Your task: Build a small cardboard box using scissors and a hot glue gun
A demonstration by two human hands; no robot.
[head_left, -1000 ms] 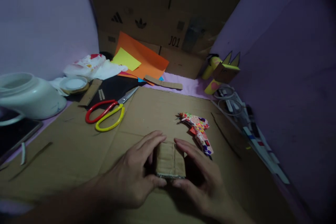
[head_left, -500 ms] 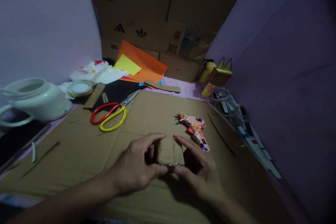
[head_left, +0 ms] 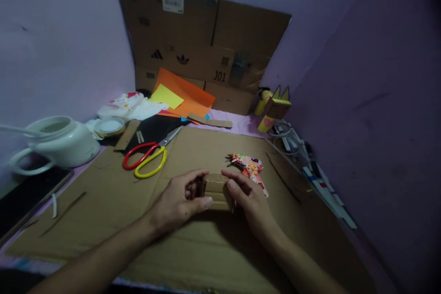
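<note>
Both our hands meet at the middle of the worktop, closed around a small cardboard piece [head_left: 216, 190]. Our left hand [head_left: 179, 200] grips its left end, thumb along the near edge and fingers curled over the far side. Our right hand [head_left: 246, 197] pinches the right end, thumb on top and fingers wrapped behind. The piece sits just above a large cardboard sheet [head_left: 193, 243] that covers the worktop; we cannot tell whether it touches the sheet.

Just beyond our right hand lies a glue gun [head_left: 248, 167] covered in bright patterned wrap. Farther left on the sheet lie scissors [head_left: 146, 158] with one red and one yellow handle, blades pointing away to the right. At the far left stands a white jug [head_left: 58, 142], with a round tape roll [head_left: 109, 126] and a crumpled white cloth [head_left: 127, 104] behind it. Orange paper [head_left: 188, 94] and a yellow sheet [head_left: 166, 96] lean against a flattened cardboard box [head_left: 206, 46] propped on the wall. A small cardboard figure [head_left: 275, 105] with pointed ears stands at the far right, near coiled cables [head_left: 284, 131].
</note>
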